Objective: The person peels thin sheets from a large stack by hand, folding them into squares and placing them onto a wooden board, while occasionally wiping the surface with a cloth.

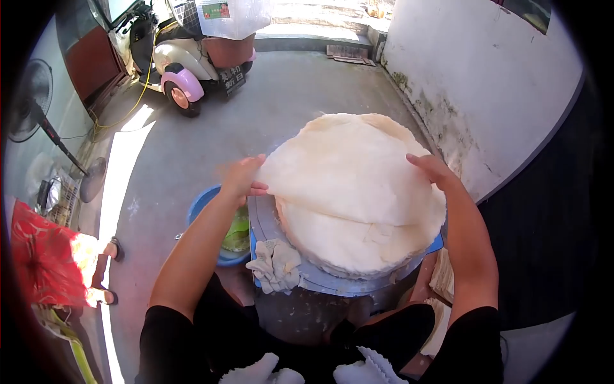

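A thick stack of round, thin white sheets (pixel 345 240), dough-like in look, rests on a round board before me. Across its far part lies the top sheet (pixel 342 169), its near edge drawn back in a slanting line. My left hand (pixel 243 177) pinches this sheet's left edge, out past the stack's rim. On the other side, my right hand (pixel 430 169) grips the sheet near the stack's right edge, thumb hidden in part. A crumpled pale clump (pixel 275 265) sits on the board's near left corner.
Beside the board on the left is a blue basin (pixel 203 200) with something green inside. A scooter (pixel 192 61) is parked farther back. At left are a standing fan (pixel 41 109) and a person in red cloth (pixel 48 256). A white wall (pixel 480 83) borders the right.
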`<state>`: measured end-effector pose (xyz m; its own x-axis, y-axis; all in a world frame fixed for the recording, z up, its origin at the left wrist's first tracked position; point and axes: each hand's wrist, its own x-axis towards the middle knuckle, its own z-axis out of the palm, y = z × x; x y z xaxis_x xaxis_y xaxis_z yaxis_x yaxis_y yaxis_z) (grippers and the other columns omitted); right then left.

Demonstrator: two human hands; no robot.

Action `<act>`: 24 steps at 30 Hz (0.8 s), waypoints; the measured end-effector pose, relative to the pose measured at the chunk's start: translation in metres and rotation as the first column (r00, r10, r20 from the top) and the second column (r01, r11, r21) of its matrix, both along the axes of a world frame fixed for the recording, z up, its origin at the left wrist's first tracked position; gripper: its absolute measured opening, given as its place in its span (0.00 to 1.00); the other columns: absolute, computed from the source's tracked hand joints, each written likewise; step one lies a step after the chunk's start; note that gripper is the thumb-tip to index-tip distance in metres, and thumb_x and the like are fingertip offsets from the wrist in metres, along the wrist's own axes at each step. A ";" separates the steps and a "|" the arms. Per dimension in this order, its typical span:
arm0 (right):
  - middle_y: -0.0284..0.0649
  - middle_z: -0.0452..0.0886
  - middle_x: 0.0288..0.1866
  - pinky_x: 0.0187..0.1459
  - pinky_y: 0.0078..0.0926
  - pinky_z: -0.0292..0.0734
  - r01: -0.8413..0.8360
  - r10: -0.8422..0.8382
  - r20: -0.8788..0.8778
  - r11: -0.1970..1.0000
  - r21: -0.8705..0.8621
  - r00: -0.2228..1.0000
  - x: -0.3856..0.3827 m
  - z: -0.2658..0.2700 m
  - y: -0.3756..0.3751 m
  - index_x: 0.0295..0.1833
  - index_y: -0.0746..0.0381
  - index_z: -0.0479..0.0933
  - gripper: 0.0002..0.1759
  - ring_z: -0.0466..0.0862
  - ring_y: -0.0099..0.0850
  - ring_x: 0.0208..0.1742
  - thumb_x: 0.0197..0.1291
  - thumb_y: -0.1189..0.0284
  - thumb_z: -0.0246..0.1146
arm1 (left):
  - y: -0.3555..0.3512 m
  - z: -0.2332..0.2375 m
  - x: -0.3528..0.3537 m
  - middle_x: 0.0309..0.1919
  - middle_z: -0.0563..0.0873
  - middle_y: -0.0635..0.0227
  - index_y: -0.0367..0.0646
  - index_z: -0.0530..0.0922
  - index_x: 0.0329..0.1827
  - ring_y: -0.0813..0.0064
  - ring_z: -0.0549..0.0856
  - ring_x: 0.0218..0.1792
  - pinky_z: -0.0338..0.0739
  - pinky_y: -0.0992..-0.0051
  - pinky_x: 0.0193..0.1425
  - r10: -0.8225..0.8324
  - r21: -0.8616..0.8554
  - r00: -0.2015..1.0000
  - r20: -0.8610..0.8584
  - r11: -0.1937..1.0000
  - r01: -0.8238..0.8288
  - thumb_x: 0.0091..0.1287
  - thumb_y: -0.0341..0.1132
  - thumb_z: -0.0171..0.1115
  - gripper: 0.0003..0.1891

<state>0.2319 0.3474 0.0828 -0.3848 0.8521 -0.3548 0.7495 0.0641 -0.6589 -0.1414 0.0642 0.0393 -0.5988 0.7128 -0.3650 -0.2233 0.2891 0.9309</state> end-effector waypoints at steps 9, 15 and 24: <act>0.40 0.85 0.37 0.32 0.29 0.79 0.099 -0.106 -0.191 0.994 -0.049 0.976 0.077 -0.056 -0.041 0.49 0.68 0.80 0.18 0.84 0.28 0.31 0.58 0.68 0.72 | -0.013 -0.038 -0.003 0.34 0.86 0.65 0.35 0.81 0.53 0.80 0.82 0.27 0.78 0.79 0.26 -0.211 -0.138 0.965 -0.156 0.972 0.190 0.64 0.40 0.73 0.21; 0.40 0.84 0.34 0.23 0.30 0.75 0.148 -0.106 -0.201 0.967 0.207 0.974 0.079 -0.070 -0.062 0.57 0.71 0.76 0.25 0.82 0.29 0.25 0.52 0.81 0.70 | -0.016 -0.043 0.002 0.28 0.82 0.71 0.38 0.81 0.43 0.81 0.79 0.24 0.76 0.81 0.26 -0.094 0.042 0.994 -0.053 0.994 0.097 0.66 0.36 0.71 0.11; 0.36 0.81 0.32 0.22 0.27 0.73 0.179 -0.126 -0.282 0.969 0.172 0.951 0.118 -0.078 -0.078 0.59 0.69 0.76 0.25 0.81 0.26 0.25 0.53 0.81 0.70 | -0.057 -0.041 0.013 0.37 0.86 0.63 0.36 0.79 0.51 0.78 0.85 0.32 0.82 0.75 0.34 -0.204 -0.190 0.977 -0.066 0.964 0.188 0.64 0.34 0.72 0.16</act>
